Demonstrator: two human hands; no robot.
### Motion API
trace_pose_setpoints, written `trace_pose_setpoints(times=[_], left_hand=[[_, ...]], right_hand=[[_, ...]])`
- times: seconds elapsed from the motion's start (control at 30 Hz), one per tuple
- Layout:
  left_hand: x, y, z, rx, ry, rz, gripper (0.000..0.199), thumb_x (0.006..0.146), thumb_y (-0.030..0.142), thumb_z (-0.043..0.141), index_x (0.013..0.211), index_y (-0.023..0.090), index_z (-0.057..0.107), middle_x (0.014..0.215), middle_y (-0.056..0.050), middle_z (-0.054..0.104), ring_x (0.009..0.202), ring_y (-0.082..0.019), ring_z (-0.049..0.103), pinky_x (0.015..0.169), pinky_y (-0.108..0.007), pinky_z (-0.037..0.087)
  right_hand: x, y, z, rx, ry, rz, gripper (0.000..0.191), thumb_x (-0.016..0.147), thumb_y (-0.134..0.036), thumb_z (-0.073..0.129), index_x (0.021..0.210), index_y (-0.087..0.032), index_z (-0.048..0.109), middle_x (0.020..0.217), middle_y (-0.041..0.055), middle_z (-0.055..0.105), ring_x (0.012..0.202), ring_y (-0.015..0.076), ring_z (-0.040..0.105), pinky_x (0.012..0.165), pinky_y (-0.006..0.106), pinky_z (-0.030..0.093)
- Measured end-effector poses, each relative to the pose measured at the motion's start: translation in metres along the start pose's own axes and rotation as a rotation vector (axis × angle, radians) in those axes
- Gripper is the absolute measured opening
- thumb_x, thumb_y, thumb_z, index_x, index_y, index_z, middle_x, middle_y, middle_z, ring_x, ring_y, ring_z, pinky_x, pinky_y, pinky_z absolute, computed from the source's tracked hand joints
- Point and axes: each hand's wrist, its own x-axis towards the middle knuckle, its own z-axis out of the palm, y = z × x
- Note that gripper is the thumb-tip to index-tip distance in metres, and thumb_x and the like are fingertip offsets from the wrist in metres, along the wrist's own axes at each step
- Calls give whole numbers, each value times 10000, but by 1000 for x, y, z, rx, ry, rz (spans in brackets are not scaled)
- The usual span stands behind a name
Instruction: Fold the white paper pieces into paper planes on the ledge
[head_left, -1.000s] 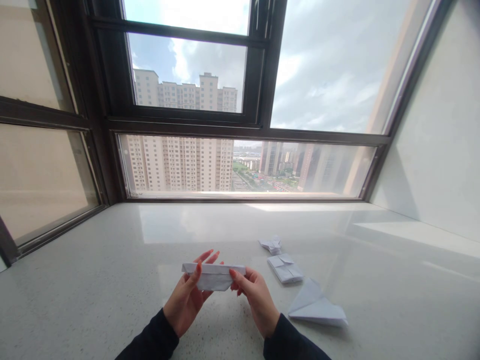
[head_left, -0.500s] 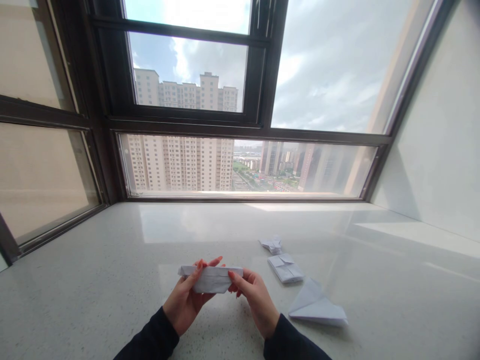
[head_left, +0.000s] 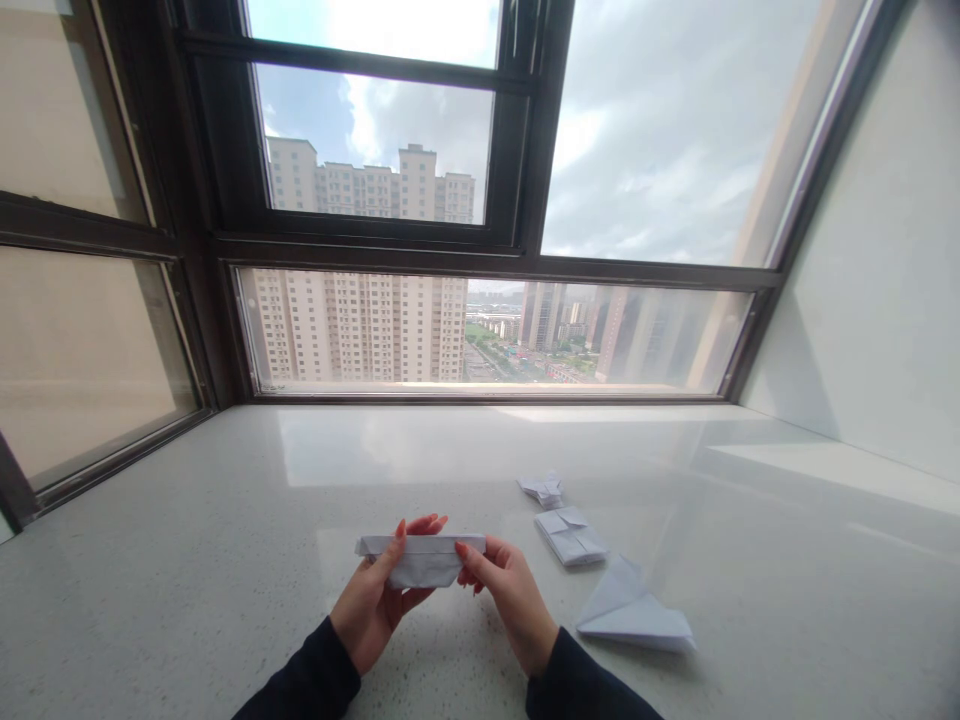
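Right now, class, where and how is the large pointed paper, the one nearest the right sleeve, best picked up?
Probably pinch the pointed paper at its right end, coming from the right: that end faces away from the square paper, and its front edge looks thick, offering something to grip.

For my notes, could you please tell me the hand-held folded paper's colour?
The held folded paper is white; the head view shows it best.

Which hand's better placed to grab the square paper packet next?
Likely the right hand: it's nearer the square packet, lying to its right; the left hand is farther off. Both hold the folded strip.
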Motion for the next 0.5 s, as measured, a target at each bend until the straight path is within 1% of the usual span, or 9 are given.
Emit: trace_pose_setpoints(times=[0.3,0.5], left_hand=[[2,-1,-2,23,4,3,369,705,432,548,1005,220,584,1216,-70,502,1097,-250,450,786,-326,436],[3,-2,-4,1,-5,-6,365,712,421,546,1012,216,582,1222,-69,496,1101,-245,445,778,-310,438]], right_hand=[[0,1,0,0,4,-1,388,592,-521,609,553,-138,567,445,-10,525,420,91,432,423,210,314],[0,2,0,-5,2,-5,365,617,-494,605,578,-133,569,456,-11,524,435,91,440,430,209,320]])
